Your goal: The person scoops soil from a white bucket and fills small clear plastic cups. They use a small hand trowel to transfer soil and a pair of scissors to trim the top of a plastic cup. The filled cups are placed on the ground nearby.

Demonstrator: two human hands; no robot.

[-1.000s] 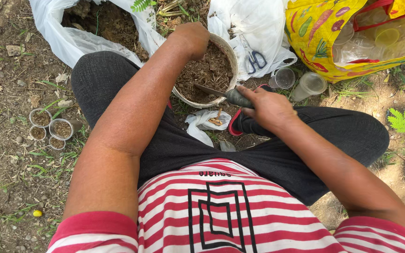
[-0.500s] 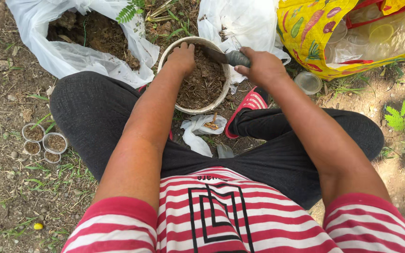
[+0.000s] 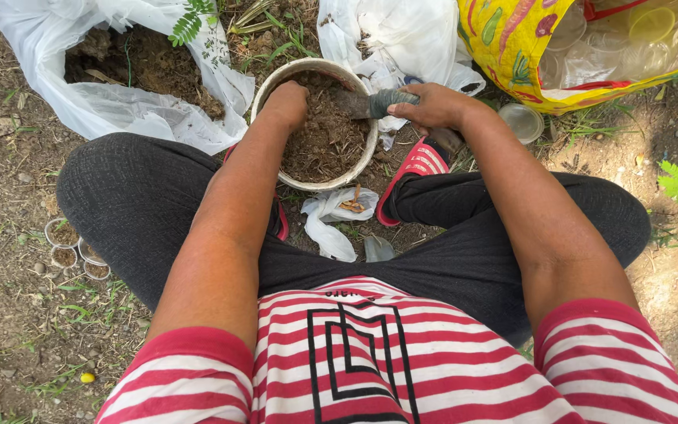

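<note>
Left hand: I am pressing my left hand [image 3: 286, 100] down into the soil at the left inner side of the bowl [image 3: 364, 154]; its fingers are buried, so I cannot tell whether they are clenched or loose.
Right hand: my right hand [image 3: 433, 106] is grasping the dark handle of a trowel [image 3: 359, 104], and I am holding the blade flat over the far part of the soil.
Bowl: it is sitting on the ground between my feet, just beyond my crossed legs, and it is holding brown crumbly soil.
Left of bowl: a white plastic bag [image 3: 111, 114] is lying open with dark soil inside.
Right of bowl: a yellow patterned bag [image 3: 512, 47] is holding clear plastic cups.
Near left: small soil-filled cups [image 3: 68, 243] are standing beside my knee.
</note>
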